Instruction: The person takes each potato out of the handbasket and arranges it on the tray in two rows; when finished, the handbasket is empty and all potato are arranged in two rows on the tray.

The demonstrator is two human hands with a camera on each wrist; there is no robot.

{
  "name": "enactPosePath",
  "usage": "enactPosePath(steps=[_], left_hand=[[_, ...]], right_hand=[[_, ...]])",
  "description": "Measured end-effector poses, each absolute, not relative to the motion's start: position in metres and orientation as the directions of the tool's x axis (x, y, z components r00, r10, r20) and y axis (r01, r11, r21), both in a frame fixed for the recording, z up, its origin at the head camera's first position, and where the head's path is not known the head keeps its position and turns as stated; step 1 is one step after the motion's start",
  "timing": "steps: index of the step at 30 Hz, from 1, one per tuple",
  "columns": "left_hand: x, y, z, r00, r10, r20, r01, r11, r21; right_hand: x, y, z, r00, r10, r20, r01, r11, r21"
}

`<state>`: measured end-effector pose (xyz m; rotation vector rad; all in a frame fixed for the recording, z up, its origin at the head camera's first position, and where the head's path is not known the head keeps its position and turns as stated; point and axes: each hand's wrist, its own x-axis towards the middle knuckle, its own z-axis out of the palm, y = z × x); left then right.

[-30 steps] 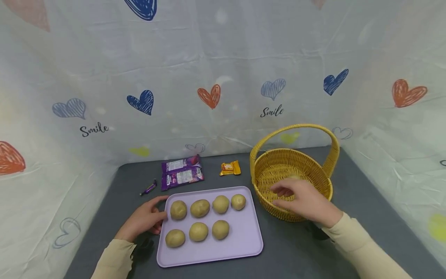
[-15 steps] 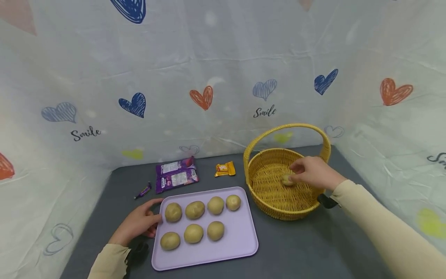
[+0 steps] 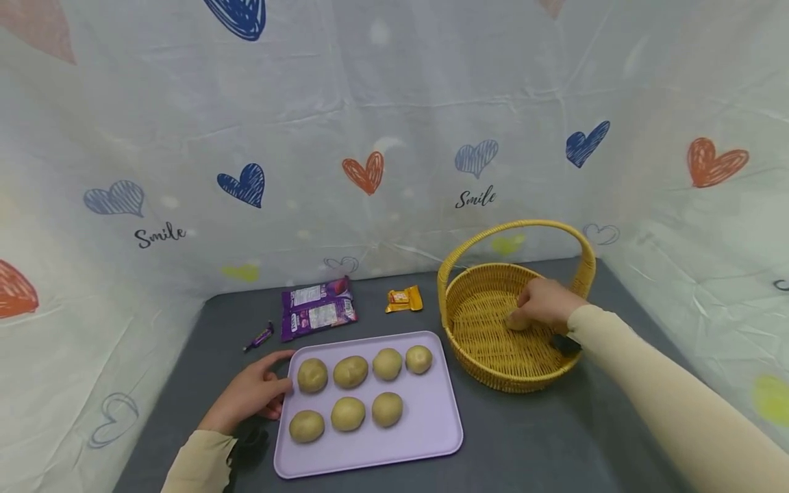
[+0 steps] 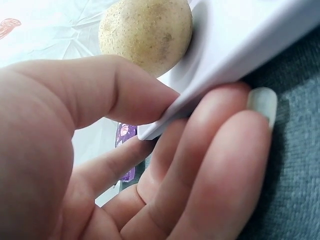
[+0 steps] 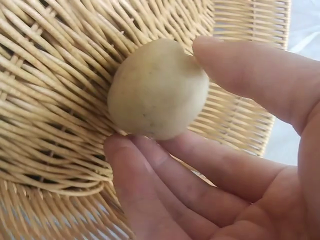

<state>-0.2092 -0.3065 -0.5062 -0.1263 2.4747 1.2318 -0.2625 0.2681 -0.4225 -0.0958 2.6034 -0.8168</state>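
Inside the yellow wicker basket (image 3: 487,346), my right hand (image 3: 546,302) holds a potato (image 5: 155,92) between the thumb and the fingers. The right wrist view has this potato close against the woven bottom, thumb at its upper side and fingertips below. Much of it is covered by the hand in the head view. My left hand (image 3: 249,394) grips the left edge of a lilac tray (image 3: 428,418). Its thumb (image 4: 145,97) lies on the rim and the other fingers are curled underneath. Several potatoes (image 3: 348,413) sit in two rows on the tray.
Behind the tray lie two purple snack packets (image 3: 320,315) and a yellow-orange packet (image 3: 404,298). A small purple wrapped candy (image 3: 259,336) is at the left. The basket's tall handle (image 3: 520,224) arches over its opening. A heart-print curtain (image 3: 296,137) closes off the back.
My right hand has moved from over the basket's front left side, further back and right, and has taken hold of the potato inside. The left hand stays at the tray's edge.
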Motion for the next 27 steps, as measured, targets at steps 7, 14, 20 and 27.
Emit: enactPosePath(steps=[7,14,20,27], left_hand=[[-0.209,-0.304,-0.504,-0.927,0.081,-0.367,-0.243,0.614,0.751],[-0.208,-0.304,-0.503,-0.928,0.087,-0.362,-0.238,0.609,0.756],[-0.207,-0.305,-0.504,-0.928,0.082,-0.363,-0.241,0.611,0.754],[-0.207,-0.304,-0.504,-0.930,0.075,-0.360,-0.242,0.612,0.753]], right_hand=[[-0.267,0.268,-0.428,-0.912,-0.189,-0.365,0.046,0.836,-0.547],[-0.263,0.261,-0.422,-0.922,-0.205,-0.328,-0.002,0.851,-0.525],[-0.252,0.249,-0.408,-0.937,-0.236,-0.256,-0.066,0.842,-0.535],[-0.225,0.225,-0.392,-0.958,-0.279,-0.065,-0.209,0.836,-0.507]])
